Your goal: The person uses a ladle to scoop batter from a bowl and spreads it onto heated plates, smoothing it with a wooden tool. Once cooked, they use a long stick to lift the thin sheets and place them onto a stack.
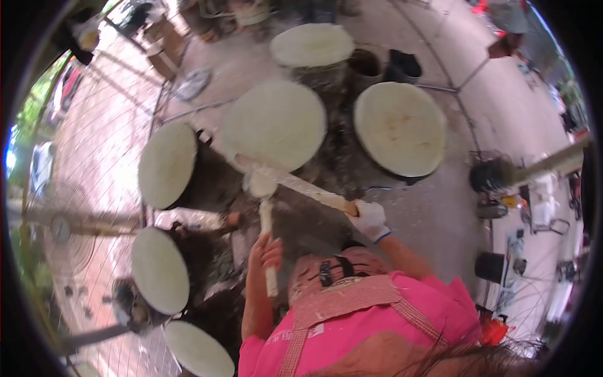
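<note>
Neither of my own hands is in view. Just below and in front of me a person in a pink shirt (402, 314), checked apron straps and a pinkish cap (326, 276) has their back to me. Their white-gloved hand (369, 220) grips a pale, coated stick (301, 185) that reaches toward a big round pale disc (276, 122). Their bare hand (265, 250) holds the white handle of a ladle (260, 185), which hangs near that disc's front edge.
Several more round pale discs sit on dark pots around the person: right (400, 129), far (312, 44), left (167, 164), lower left (159, 270) and bottom (198, 349). A wire fence (94, 157) runs along the left. Dark buckets (490, 174) and clutter stand at right.
</note>
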Tool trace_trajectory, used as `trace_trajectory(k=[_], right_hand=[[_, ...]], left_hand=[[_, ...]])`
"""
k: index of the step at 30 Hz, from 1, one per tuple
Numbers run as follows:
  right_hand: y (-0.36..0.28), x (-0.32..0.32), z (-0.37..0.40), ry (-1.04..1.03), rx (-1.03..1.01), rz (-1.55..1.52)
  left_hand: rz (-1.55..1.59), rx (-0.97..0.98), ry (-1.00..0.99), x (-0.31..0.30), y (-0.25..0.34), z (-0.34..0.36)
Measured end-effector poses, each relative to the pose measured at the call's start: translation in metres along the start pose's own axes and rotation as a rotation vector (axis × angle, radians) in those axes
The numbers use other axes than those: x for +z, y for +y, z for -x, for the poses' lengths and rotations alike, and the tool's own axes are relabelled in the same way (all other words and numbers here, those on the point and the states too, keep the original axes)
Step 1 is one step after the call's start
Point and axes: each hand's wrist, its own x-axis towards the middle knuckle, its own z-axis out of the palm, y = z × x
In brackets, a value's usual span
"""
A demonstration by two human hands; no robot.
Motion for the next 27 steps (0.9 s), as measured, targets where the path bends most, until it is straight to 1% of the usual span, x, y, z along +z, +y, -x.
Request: trace_trajectory(k=[1,2,4,6,7,8,9,10,11,12,13,15,16,18,20,22,24,25,27], right_hand=[[0.018,-0.004,-0.001,-0.004,0.017,0.036],[0.035,-0.014,-0.009,0.023,0.037,0.044],[0.078,-0.039,-0.024,0.017,0.029,0.241],[0.118,-0.044,-0.035,0.07,0.01,0.246],[0.137,-0.045,-0.043,0.097,-0.018,0.262],[0.153,-0.047,-0.047,0.114,-0.01,0.267],[0.165,-0.047,-0.05,-0.022,-0.036,0.265],[0.177,-0.047,-0.057,-0.154,-0.067,0.263],[0.186,-0.048,-0.066,-0.141,-0.069,0.267],[0.191,-0.047,-0.072,-0.208,-0.122,0.322],[0.193,-0.046,-0.074,-0.276,-0.17,0.376],[0.191,-0.065,-0.082,-0.25,-0.144,0.363],[0.192,-0.081,-0.097,-0.214,-0.131,0.354],[0.194,-0.119,-0.123,-0.057,-0.102,0.433],[0.173,-0.175,-0.158,0.019,-0.017,0.543],[0.177,-0.21,-0.201,0.134,-0.101,0.686],[0.169,-0.243,-0.253,0.144,-0.167,0.699],[0.155,-0.255,-0.277,0.144,-0.172,0.688],[0.114,-0.274,-0.323,0.105,-0.208,0.674]], left_hand=[[0.029,0.033,0.009,-0.01,-0.006,-0.001],[0.103,0.051,-0.034,-0.012,-0.022,-0.001],[0.107,0.209,-0.006,-0.026,-0.04,-0.003],[0.145,0.092,-0.112,-0.066,-0.03,-0.002],[0.12,0.079,-0.12,-0.064,-0.035,-0.007],[0.13,0.145,-0.099,-0.062,-0.048,-0.007],[0.147,0.215,-0.076,-0.062,-0.055,-0.004],[0.138,0.207,-0.083,-0.064,-0.056,-0.003],[0.155,0.199,-0.07,-0.065,-0.055,-0.001],[0.175,0.195,-0.047,-0.065,-0.054,0.004],[0.169,0.193,-0.04,-0.062,-0.051,0.009],[0.132,0.235,-0.046,-0.06,-0.047,0.015],[0.133,0.23,-0.07,-0.057,-0.043,0.015],[0.121,0.233,-0.056,-0.056,-0.036,0.03],[0.135,0.233,-0.072,-0.063,-0.025,0.04],[0.143,0.234,-0.09,-0.069,-0.017,0.052],[0.133,0.423,-0.051,-0.072,-0.015,0.056],[0.14,0.429,-0.066,-0.072,-0.013,0.056],[0.221,0.369,-0.094,-0.07,-0.01,0.057]])
